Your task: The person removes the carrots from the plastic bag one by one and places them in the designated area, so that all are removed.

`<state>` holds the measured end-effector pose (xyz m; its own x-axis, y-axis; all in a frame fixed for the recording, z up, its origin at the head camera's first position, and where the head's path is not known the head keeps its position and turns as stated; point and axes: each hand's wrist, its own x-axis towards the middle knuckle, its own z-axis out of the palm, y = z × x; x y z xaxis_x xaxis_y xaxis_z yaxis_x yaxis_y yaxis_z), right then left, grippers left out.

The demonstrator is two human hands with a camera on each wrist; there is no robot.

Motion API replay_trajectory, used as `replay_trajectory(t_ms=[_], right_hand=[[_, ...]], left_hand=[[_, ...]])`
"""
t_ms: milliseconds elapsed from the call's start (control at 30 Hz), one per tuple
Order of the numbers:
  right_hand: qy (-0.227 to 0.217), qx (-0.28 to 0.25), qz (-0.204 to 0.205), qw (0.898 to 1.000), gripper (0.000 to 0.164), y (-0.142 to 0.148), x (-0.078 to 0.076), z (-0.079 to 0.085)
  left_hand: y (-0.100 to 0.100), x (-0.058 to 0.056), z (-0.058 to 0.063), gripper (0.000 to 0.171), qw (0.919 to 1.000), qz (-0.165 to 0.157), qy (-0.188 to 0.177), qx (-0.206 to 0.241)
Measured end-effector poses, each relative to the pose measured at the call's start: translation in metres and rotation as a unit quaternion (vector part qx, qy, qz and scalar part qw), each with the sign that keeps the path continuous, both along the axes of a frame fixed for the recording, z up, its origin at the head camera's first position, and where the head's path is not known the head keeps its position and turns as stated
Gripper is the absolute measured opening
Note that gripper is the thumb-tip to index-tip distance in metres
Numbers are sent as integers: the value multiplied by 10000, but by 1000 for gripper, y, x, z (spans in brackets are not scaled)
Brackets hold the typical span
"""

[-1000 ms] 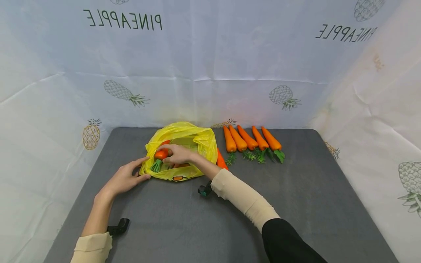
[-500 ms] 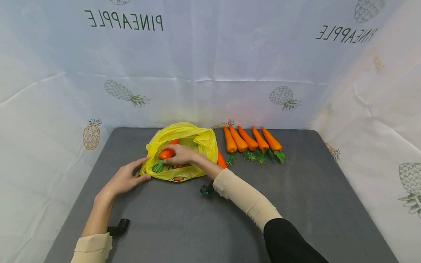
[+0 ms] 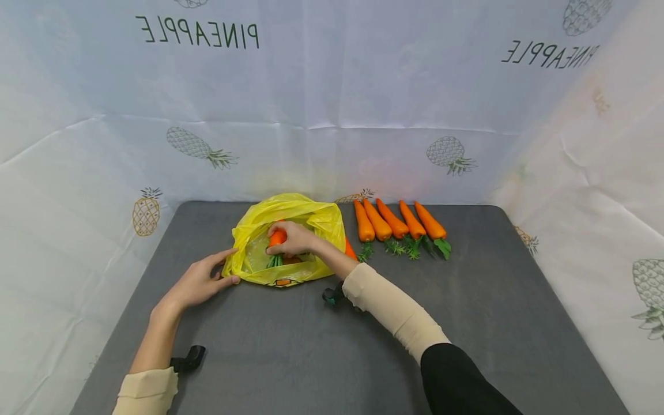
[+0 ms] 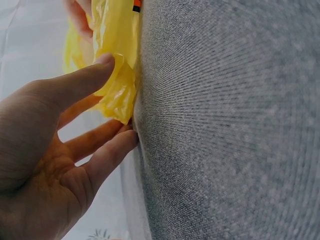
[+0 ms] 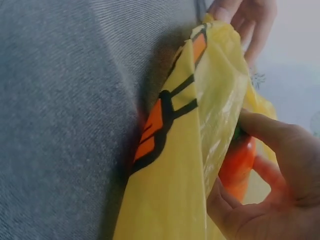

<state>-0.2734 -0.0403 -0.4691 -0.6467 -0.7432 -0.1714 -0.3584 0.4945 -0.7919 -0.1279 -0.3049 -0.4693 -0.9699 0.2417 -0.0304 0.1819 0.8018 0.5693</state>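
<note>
A yellow plastic bag (image 3: pixel 249 275) lies mouth up at the back left of the table. My left hand (image 3: pixel 194 282) holds its left side, thumb in front and fingers behind in the left wrist view. Inside the bag mouth my right hand (image 3: pixel 293 239) grips a carrot (image 3: pixel 278 237) by its thick end, green stems pointing toward me. In the right wrist view, thumb and fingers close around that carrot (image 5: pixel 237 170), partly hidden by the bag wall. More orange shows under the right hand, mostly hidden.
Several carrots (image 3: pixel 396 222) lie in a row at the back of the grey table (image 3: pixel 290 351), leaves toward me. Another carrot (image 3: pixel 350 249) shows between the bag's right side and my right forearm. A white pineapple-print cloth (image 3: pixel 332 104) hangs behind.
My right hand has moved right inside the bag, bringing the carrot from the left side toward the middle. The left hand stays at the bag's left side.
</note>
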Motion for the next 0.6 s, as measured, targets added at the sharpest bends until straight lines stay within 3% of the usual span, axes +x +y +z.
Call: replay_trajectory(t_ms=[133,333,600], right_hand=[[-296,-347,-128,9989,48,5,-4,1],[-1120,-822,-444,9893,51,12,-7,10],[-1559,-813,120,9843,54,26,-2,25]], left_hand=[[1,-1,1,73,10000,-29,58,16],[0,0,1,74,10000,-60,48,36],[-2,-2,-1,72,9999,-59,94,25]])
